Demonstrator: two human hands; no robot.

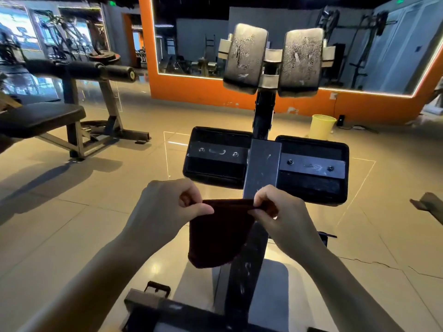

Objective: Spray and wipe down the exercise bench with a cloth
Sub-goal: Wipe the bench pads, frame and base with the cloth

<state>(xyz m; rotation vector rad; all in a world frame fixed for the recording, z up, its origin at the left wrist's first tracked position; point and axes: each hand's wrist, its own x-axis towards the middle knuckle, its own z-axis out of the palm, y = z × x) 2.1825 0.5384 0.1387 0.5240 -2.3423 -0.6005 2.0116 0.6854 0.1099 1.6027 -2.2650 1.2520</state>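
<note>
head view, looking down past two bare forearms. the left hand (167, 207) and the right hand (275, 212) are raised side by side, each pinching the top edge of a dark cloth (218, 233) between thumb and fingers, so the edge is stretched flat between them. the rest of the cloth hangs loose below the hands, in the air above a grey metal beam (261, 168) that runs up the middle of the exercise bench (263, 149). just beyond the hands, two black pads (215, 156) sit one on each side of that beam, their undersides showing with metal plates and screws. higher up, on a black post, two more upright pads (245, 58) stand side by side, their faces speckled with pale droplets or wear; which it is cannot be told. on the tiled floor (72, 212) behind and to the right of the bench stands a yellow bucket (321, 127). to the left, well apart, is a second black bench (40, 118) with roller pads. at the back, an orange wall (191, 92) frames a large mirror (191, 44).
</note>
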